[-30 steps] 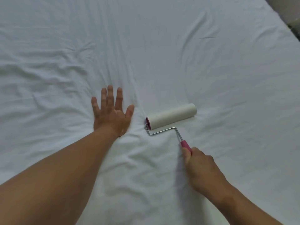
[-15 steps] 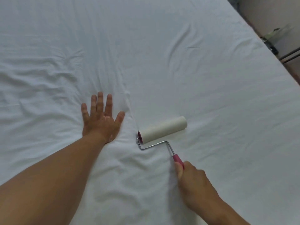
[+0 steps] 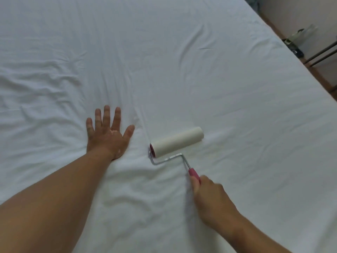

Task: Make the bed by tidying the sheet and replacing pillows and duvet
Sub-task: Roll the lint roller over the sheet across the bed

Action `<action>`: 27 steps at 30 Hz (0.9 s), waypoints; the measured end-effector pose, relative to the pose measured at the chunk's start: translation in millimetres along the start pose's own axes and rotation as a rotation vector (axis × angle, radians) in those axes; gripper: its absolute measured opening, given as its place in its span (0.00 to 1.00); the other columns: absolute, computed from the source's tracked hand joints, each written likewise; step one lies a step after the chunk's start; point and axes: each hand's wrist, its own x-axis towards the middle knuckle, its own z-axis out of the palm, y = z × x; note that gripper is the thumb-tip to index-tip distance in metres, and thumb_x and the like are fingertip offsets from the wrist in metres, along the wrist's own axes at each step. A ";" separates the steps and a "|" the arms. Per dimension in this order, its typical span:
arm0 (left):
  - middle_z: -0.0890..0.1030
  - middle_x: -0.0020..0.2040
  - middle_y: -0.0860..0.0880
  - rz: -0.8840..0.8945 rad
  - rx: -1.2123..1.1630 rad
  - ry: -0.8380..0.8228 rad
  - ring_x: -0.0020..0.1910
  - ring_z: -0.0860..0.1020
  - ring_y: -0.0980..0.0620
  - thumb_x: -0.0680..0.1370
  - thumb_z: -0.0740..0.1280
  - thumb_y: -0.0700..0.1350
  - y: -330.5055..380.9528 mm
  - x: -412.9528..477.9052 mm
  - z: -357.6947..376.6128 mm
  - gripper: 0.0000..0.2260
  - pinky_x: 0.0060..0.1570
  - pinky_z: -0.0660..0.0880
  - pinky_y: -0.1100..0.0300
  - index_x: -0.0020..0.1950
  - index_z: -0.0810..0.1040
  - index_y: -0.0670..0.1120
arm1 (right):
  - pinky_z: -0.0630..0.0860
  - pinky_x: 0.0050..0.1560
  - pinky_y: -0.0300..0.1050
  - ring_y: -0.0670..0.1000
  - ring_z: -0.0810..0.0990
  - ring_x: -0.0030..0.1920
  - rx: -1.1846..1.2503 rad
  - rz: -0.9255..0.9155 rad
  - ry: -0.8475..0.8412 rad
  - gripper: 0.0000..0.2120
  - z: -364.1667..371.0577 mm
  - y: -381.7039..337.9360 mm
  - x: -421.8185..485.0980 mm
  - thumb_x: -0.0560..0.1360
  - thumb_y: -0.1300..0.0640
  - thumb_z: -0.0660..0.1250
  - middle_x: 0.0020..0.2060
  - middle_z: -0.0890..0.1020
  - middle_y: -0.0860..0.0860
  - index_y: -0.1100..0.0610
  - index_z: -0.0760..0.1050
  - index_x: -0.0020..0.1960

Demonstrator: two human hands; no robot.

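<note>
No brand, label or writing can be read anywhere. The white sheet (image 3: pixel 182 73) covers the bed and fills nearly the whole view; it is creased at the left and around the arms, smoother toward the right edge. The left hand (image 3: pixel 107 136) lies flat on the sheet, fingers spread, grasping nothing. The right hand (image 3: pixel 211 201) is clenched around the pink handle of a lint roller (image 3: pixel 176 143), whose cream-white roll rests on the sheet just right of the left hand, apart from it. A bent metal rod joins roll and handle.
</note>
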 end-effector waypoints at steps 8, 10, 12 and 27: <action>0.32 0.81 0.49 0.002 0.023 0.012 0.80 0.33 0.43 0.76 0.33 0.72 4.1 -39.0 10.8 0.36 0.77 0.35 0.40 0.80 0.30 0.57 | 0.74 0.57 0.54 0.65 0.74 0.60 0.007 -0.146 0.079 0.20 -12.9 -26.5 14.7 0.83 0.55 0.53 0.61 0.71 0.58 0.53 0.61 0.74; 0.33 0.81 0.49 0.007 0.038 0.032 0.80 0.34 0.43 0.75 0.33 0.72 4.0 -42.5 14.1 0.37 0.77 0.36 0.39 0.80 0.30 0.57 | 0.73 0.60 0.53 0.65 0.73 0.63 0.024 -0.149 0.060 0.18 -22.8 -48.7 32.2 0.84 0.55 0.53 0.62 0.72 0.58 0.54 0.64 0.72; 0.34 0.82 0.49 0.011 0.042 0.045 0.80 0.35 0.43 0.75 0.33 0.72 3.0 -45.5 16.0 0.37 0.76 0.36 0.39 0.80 0.31 0.58 | 0.73 0.62 0.53 0.64 0.73 0.64 0.056 -0.128 0.043 0.18 -22.6 -48.3 31.8 0.84 0.54 0.52 0.62 0.73 0.59 0.56 0.66 0.72; 0.32 0.81 0.48 0.012 0.051 0.078 0.79 0.33 0.41 0.75 0.35 0.75 14.8 -79.0 31.1 0.38 0.75 0.36 0.35 0.79 0.29 0.59 | 0.72 0.58 0.51 0.63 0.74 0.62 0.090 -0.129 0.066 0.19 -2.1 -33.7 31.0 0.85 0.50 0.48 0.62 0.74 0.59 0.56 0.68 0.70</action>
